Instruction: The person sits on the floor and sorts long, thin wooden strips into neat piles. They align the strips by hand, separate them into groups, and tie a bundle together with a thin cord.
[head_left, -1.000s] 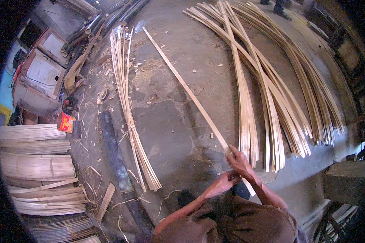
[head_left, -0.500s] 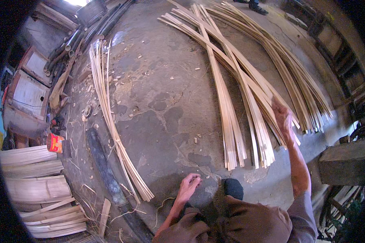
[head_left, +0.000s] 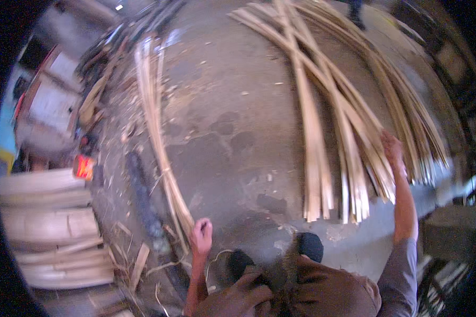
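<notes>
My left hand (head_left: pixel 201 236) has its fingers curled beside the near end of a narrow, tied bundle of pale bamboo strips (head_left: pixel 157 132). Blur hides whether anything is between those fingers. On the right, my right hand (head_left: pixel 392 149) is closed at the edge of a diagonal bundle of bamboo strips (head_left: pixel 349 108), near its lower end. That bundle crosses over or under another spread of strips (head_left: pixel 311 142) on the floor; blur obscures the order. A further long bundle of strips (head_left: pixel 402 100) lies just beyond my right hand.
A dark pole (head_left: pixel 143 190) lies left of the narrow bundle. Stacked pale slats (head_left: pixel 53 227) and a red-orange container (head_left: pixel 83 167) stand at the left. Dark pipes or poles (head_left: pixel 143 29) lie at the back left. A grey block (head_left: pixel 455 227) is at the right; a person's leg (head_left: pixel 356 13) shows far off.
The view has shifted, so the scene appears farther right. My left hand has moved left to the narrow bundle's near end. My right hand stays by the diagonal strips, its fingers more curled.
</notes>
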`<move>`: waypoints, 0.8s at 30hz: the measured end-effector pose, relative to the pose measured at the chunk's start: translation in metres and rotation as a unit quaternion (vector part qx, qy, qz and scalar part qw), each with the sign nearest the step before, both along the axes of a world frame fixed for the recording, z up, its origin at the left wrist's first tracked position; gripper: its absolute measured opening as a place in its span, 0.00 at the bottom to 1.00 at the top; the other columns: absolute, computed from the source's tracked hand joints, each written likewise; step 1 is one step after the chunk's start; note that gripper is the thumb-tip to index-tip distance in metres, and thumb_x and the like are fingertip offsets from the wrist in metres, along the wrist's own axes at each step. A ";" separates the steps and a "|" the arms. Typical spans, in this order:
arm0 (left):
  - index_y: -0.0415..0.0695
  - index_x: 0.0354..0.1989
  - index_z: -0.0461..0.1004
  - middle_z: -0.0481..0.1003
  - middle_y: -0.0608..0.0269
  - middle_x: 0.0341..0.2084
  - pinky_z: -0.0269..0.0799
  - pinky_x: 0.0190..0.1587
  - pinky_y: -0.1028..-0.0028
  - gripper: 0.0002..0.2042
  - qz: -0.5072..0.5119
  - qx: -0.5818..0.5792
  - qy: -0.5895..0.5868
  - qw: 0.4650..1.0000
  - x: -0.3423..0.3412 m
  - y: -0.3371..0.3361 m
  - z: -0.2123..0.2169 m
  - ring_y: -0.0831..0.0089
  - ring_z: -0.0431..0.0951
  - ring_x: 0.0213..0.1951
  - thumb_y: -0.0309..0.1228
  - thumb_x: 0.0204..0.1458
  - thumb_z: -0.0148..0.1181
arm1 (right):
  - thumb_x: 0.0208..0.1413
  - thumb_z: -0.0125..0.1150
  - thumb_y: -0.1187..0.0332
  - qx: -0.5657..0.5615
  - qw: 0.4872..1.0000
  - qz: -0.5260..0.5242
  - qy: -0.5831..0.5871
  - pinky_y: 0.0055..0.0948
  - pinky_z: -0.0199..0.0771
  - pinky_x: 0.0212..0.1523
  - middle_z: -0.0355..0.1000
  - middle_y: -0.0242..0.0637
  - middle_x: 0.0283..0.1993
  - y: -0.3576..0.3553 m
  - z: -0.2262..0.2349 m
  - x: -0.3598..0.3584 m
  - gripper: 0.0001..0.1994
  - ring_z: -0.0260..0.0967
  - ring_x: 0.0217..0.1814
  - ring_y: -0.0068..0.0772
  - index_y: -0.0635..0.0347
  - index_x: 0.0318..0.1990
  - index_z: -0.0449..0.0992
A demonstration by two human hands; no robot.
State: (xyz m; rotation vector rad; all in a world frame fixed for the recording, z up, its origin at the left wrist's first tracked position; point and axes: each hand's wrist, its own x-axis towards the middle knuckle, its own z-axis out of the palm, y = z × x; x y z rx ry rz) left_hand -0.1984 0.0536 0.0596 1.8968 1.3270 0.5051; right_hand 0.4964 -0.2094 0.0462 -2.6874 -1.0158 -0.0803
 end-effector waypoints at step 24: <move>0.38 0.44 0.70 0.69 0.66 0.24 0.70 0.23 0.75 0.16 0.095 -0.212 -0.234 0.944 0.008 0.169 0.020 0.76 0.72 0.23 0.31 0.49 0.61 | 0.64 0.52 0.66 0.113 0.991 0.063 0.045 0.30 0.78 0.35 0.67 0.47 0.52 0.006 0.060 -0.099 0.17 0.73 0.45 0.39 0.54 0.59 0.71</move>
